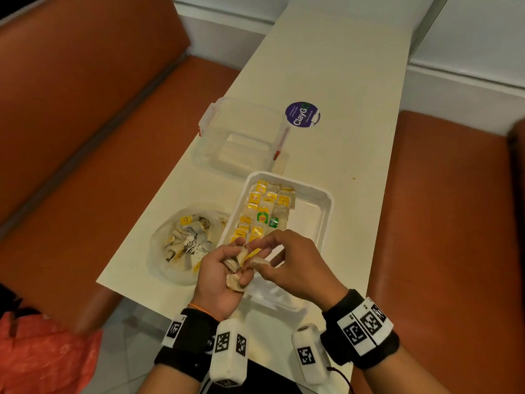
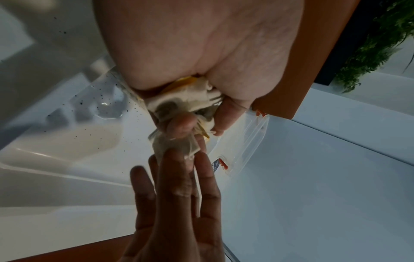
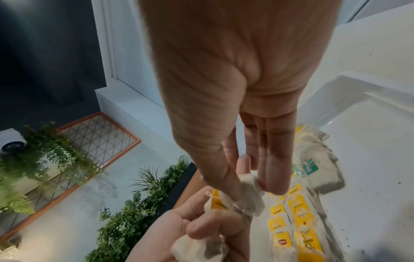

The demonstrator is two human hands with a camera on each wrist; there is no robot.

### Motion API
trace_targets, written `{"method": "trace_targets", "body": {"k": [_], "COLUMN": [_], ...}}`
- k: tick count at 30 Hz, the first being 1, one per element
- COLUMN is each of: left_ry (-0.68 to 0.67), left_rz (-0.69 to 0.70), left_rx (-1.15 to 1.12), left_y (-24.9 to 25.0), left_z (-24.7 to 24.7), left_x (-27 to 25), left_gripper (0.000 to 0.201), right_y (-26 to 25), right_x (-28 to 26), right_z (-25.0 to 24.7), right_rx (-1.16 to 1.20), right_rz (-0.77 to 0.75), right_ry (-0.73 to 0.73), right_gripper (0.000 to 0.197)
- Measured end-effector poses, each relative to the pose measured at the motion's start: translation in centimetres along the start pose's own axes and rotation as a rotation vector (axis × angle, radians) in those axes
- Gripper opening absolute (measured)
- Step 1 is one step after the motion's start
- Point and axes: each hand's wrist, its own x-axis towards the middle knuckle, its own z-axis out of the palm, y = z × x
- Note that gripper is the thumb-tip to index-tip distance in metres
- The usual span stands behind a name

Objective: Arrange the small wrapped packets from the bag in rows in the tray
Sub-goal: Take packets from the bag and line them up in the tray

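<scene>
L hand [image 1: 218, 275] grips a bunch of packets [image 1: 235, 265]; R hand [image 1: 292, 263] pinches one packet [image 1: 260, 262], both lower centre over tray [image 1: 322, 211]. Rows of packets fill tray's left; bag [image 1: 181, 243] left on counter [image 1: 335, 89].

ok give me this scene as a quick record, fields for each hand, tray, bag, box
left hand: grips a clump of packets
right hand: pinches one packet at the clump
tray: white, packets in rows on its left side, right side bare
bag: clear, left of tray, packets inside
box: clear, red clips, beyond tray
</scene>
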Motion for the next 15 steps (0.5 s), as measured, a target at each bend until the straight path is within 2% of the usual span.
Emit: {"method": "trace_targets", "body": {"k": [4, 9, 14, 15], "left_ry": [-0.004, 0.026, 0.120, 0.150], "left_rz": [0.010, 0.027, 0.075, 0.078], "left_rx": [-0.016, -0.017, 0.057, 0.099], "left_y": [-0.1, -0.1, 0.3, 0.4], "left_z": [0.2, -0.3, 0.1, 0.1], "left_x": [0.2, 0.7, 0.1, -0.1], "left_gripper": [0.015, 0.013, 0.002, 0.010], "right_y": [0.5, 1.2, 1.7, 1.7], "right_x": [0.4, 0.8, 0.8, 0.8], "right_z": [0.1, -0.5, -1.4, -1.7], "right_rx": [0.093, 0.334, 0.505, 0.547], "right_rz": [0.053, 0.173, 0.237, 0.246], "right_ry": [0.008, -0.039, -0.115, -0.120], "right_gripper": [0.025, 0.030, 0.032, 0.031]}}
